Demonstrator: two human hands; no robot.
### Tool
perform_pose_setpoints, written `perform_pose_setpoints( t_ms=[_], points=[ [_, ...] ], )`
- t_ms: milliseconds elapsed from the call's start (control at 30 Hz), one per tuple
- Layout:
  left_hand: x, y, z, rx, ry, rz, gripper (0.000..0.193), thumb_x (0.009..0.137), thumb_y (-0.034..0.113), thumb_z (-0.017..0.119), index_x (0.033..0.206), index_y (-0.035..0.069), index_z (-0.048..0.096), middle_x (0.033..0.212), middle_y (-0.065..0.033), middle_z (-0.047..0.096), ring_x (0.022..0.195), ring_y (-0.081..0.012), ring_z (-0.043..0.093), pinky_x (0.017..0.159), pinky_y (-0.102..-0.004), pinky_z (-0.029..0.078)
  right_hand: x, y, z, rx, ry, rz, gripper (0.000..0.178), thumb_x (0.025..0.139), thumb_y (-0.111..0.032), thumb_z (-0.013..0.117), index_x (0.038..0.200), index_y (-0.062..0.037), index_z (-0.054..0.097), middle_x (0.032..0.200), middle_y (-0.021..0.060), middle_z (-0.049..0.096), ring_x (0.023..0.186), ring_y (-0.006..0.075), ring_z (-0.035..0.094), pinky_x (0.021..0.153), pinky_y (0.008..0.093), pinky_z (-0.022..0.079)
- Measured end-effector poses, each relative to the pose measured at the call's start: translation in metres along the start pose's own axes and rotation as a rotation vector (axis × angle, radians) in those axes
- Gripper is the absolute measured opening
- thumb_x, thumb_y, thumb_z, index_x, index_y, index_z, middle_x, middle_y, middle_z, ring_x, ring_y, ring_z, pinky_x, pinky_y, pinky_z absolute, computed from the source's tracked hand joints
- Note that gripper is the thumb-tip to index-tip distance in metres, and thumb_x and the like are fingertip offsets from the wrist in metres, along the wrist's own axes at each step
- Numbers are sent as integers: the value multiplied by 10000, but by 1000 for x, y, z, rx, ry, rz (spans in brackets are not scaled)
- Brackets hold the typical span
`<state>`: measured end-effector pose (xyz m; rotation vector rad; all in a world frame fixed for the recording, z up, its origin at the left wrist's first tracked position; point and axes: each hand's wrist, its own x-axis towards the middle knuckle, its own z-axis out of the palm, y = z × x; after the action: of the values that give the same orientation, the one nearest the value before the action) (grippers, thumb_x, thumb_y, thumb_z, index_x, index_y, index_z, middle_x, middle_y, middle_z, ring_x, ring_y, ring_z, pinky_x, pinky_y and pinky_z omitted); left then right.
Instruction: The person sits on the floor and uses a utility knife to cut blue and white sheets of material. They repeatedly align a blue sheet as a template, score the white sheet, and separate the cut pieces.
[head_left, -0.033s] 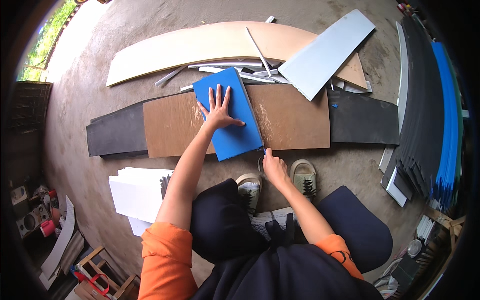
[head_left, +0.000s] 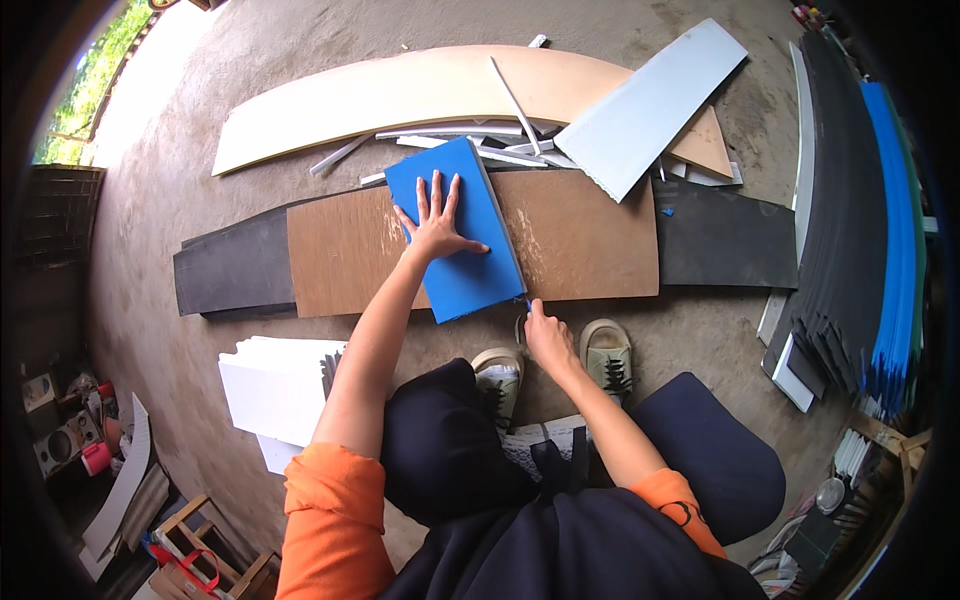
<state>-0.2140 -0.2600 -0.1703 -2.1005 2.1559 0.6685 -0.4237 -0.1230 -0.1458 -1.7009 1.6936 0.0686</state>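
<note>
A blue foam board (head_left: 478, 215) lies slantwise across a brown wooden board (head_left: 585, 235), its long sides running from upper left to lower right. On its upper face my left hand (head_left: 437, 225) rests flat with the fingers spread. My right hand (head_left: 550, 337) is closed around a slim tool with a blue part (head_left: 529, 305), just at the blue board's lower right corner. Most of that tool is hidden in my fist, so its exact kind does not show. Dark grey boards (head_left: 725, 240) stick out from under the brown one on both sides.
White boards (head_left: 280, 390) are stacked beside my left knee. Beyond the work lie a long beige board (head_left: 400, 95), a pale panel (head_left: 655, 110) and white offcuts (head_left: 465, 130). Tall black sheets (head_left: 845, 200) and blue sheets (head_left: 890, 230) stand at the right. My shoes (head_left: 607, 355) are close by.
</note>
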Motion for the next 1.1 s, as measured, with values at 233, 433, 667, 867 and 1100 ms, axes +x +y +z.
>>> perform_pose_setpoints(
  t_ms=[233,433,667,867,1100],
  points=[
    [7,-8,7,-30,10,1,1347,361,690,712,1405,239,-9,1456,-98,-111,1306,-321,-208,880,-698,-139,-36,58,29,-110,-158,60,232,850,-197,423,965,2,460,794,305,578,803,455,567,723,530,439],
    [-6,-16,2,-62,31,-14,1337,366,648,738,1406,238,5,1459,-82,-107,1311,-327,-194,899,-699,-93,18,-9,-78,82,-403,103,273,857,-230,410,895,19,514,769,271,592,766,401,597,687,487,459],
    [1,5,-4,-96,-7,14,1328,371,648,733,1407,235,12,1458,-104,-89,1307,-329,-206,901,-686,-114,201,-80,-101,31,297,-296,230,858,-193,438,903,26,493,704,270,581,697,426,578,625,494,460],
    [-7,-3,-8,-112,10,0,1309,375,639,732,1408,232,39,1459,-116,-63,1315,-343,-171,908,-680,-106,248,-116,-82,-60,25,-108,331,824,-191,415,1054,24,516,947,268,592,924,389,575,804,448,459],
    [-3,3,-7,-129,2,-1,1313,371,611,751,1405,261,21,1463,-81,-84,1319,-318,-175,914,-682,-107,208,-90,-85,-165,-328,5,349,799,-146,392,1044,81,495,760,262,612,610,313,633,604,426,504]
  ],
)
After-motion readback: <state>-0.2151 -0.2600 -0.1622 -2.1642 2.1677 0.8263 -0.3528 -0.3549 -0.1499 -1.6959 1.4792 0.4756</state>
